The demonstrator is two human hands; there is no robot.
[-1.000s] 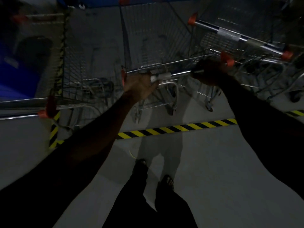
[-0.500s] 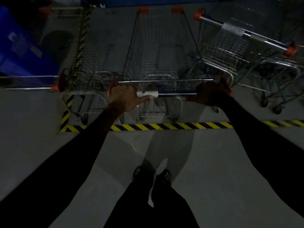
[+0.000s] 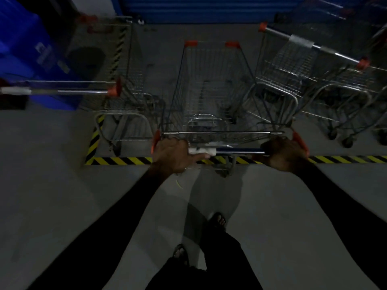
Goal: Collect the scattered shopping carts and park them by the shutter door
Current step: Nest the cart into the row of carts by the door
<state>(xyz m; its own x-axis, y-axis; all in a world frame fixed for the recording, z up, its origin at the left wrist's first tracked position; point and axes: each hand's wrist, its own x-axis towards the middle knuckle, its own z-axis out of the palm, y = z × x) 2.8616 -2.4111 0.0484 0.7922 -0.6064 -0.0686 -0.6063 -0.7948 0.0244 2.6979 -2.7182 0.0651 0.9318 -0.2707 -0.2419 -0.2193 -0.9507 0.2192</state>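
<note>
A wire shopping cart [image 3: 211, 88] with orange corner caps stands straight ahead of me, nose toward the blue shutter door [image 3: 209, 8]. My left hand [image 3: 172, 154] is closed around the left end of its handle bar [image 3: 238, 151], and my right hand [image 3: 281, 153] grips the right end. The cart's rear wheels sit at the yellow-black floor tape [image 3: 125, 161]. A second cart [image 3: 123, 95] is parked to its left and a third cart [image 3: 303, 70] stands angled to its right.
A blue bin [image 3: 31, 55] stands at the far left behind the left cart's handle. More cart frames [image 3: 356, 114] crowd the right edge. Grey concrete floor [image 3: 62, 195] lies behind the tape, where my feet stand. The scene is dim.
The cart I hold has swung from tilted to square with the shutter door and sits farther forward between the two parked carts. Both hands stayed on the handle.
</note>
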